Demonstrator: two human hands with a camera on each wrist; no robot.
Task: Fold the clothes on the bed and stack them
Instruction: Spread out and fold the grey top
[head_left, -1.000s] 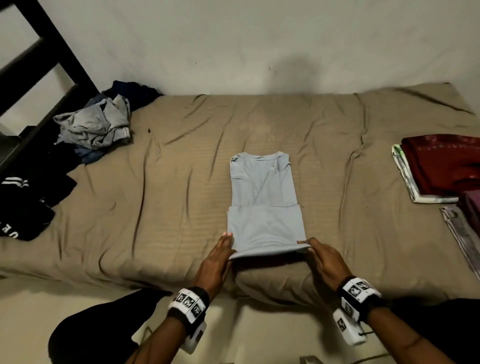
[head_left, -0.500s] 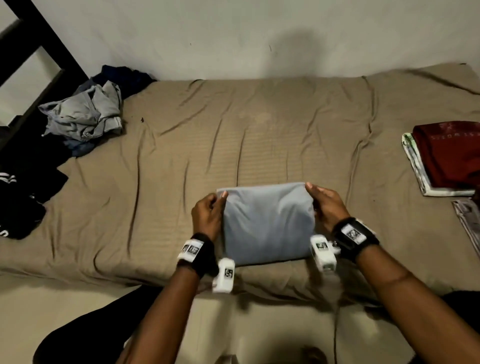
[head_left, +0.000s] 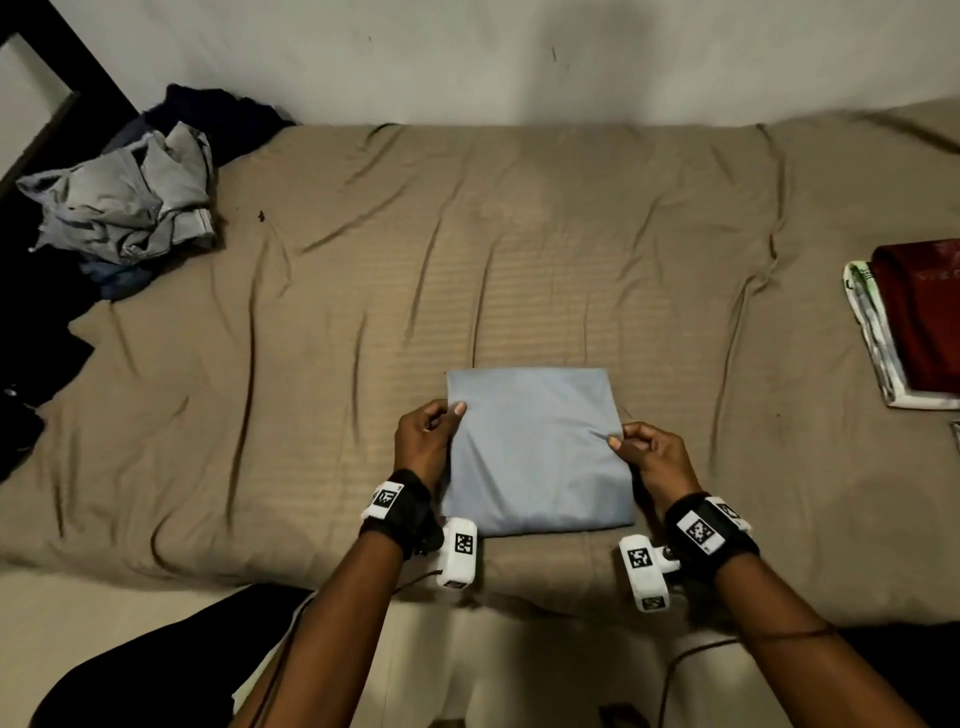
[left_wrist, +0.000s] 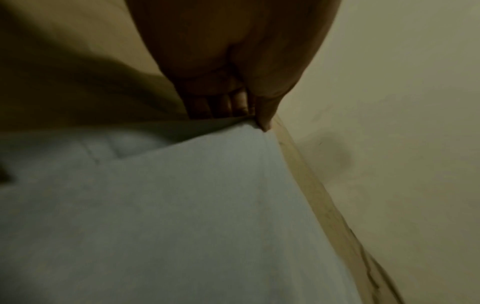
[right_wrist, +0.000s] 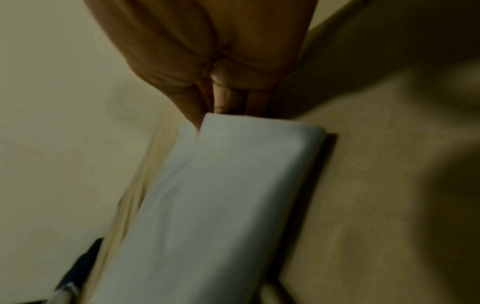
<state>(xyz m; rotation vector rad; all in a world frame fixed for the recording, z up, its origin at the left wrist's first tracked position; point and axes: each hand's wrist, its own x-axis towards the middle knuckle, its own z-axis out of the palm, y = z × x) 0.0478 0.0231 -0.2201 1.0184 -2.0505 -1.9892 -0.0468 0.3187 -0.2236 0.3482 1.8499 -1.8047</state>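
Two hands hold my folded light blue shirt (head_left: 535, 452) near the front edge of the brown bed (head_left: 322, 395). My left hand (head_left: 423, 439) pinches its left side and my right hand (head_left: 652, 457) pinches its right side. A pile of unfolded clothes (head_left: 124, 213) sits far left. Folded clothes (head_left: 914, 322) lie far right.
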